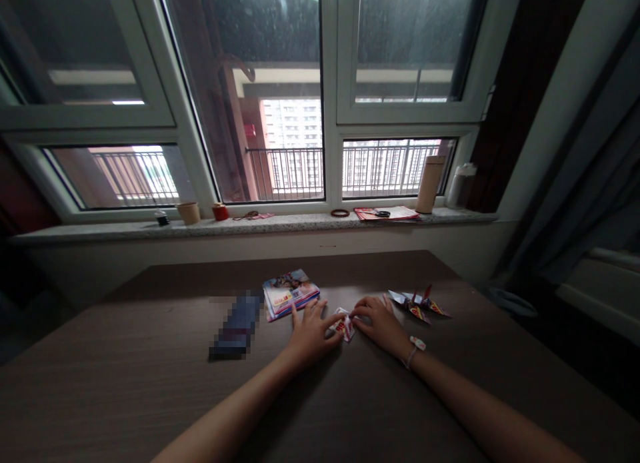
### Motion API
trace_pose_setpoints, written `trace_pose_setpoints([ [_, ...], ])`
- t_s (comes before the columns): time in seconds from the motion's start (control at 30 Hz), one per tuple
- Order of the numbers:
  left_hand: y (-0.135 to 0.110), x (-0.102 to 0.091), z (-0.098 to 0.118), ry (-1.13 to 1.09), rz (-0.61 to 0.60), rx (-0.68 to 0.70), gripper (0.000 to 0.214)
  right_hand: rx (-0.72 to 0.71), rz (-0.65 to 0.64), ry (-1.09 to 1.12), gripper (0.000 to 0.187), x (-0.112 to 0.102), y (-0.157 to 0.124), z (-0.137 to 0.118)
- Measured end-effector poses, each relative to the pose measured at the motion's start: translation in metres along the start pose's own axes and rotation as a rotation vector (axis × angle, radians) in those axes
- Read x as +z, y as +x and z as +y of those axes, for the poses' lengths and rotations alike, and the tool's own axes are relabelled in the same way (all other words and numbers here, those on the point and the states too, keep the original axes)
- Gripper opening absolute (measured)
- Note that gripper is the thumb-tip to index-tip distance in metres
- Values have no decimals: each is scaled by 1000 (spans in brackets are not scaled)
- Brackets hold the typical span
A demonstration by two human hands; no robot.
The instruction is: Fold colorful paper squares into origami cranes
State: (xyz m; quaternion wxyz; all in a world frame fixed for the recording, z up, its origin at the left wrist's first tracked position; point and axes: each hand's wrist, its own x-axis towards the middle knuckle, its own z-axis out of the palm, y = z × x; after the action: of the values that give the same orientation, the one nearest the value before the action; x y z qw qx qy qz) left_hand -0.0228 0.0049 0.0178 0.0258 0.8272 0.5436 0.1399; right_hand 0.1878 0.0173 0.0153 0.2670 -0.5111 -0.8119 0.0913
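Note:
A small piece of folded printed paper, white with red and yellow print, lies on the table between my hands. My left hand rests on the tabletop, its thumb and index finger holding the paper's left side, the other fingers spread. At the paper's right edge, my right hand has thumb and index finger closed on it; a bracelet is around that wrist. Two folded paper cranes sit just beyond my right hand. Behind my left hand is a stack of colourful printed sheets.
A dark, pixelated flat object lies left of the stack on the brown table. Along the stone windowsill stand a tan cup, a red spool-like item, a beige flask, and scissors on papers.

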Motion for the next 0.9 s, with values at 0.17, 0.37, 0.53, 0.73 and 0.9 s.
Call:
trace_pose_setpoints([
  [0.17, 1, 0, -1, 33, -4, 17, 40, -17, 22, -15, 19, 2, -1, 0],
  [0.37, 2, 3, -5, 38, 41, 49, 40, -17, 31, -71, 20, 3, 0, -1],
  [0.53, 1, 4, -6, 35, 110, 65, 38, 28, 44, -94, 19, 1, 0, -1],
  [0.73, 0, 3, -5, 23, 132, 43, 36, 127, 35, -23, 19, 0, -1, 0],
  [0.9, 1, -1, -3, 1, 75, -4, 37, 151, 15, -4, 21, 0, -1, 1],
])
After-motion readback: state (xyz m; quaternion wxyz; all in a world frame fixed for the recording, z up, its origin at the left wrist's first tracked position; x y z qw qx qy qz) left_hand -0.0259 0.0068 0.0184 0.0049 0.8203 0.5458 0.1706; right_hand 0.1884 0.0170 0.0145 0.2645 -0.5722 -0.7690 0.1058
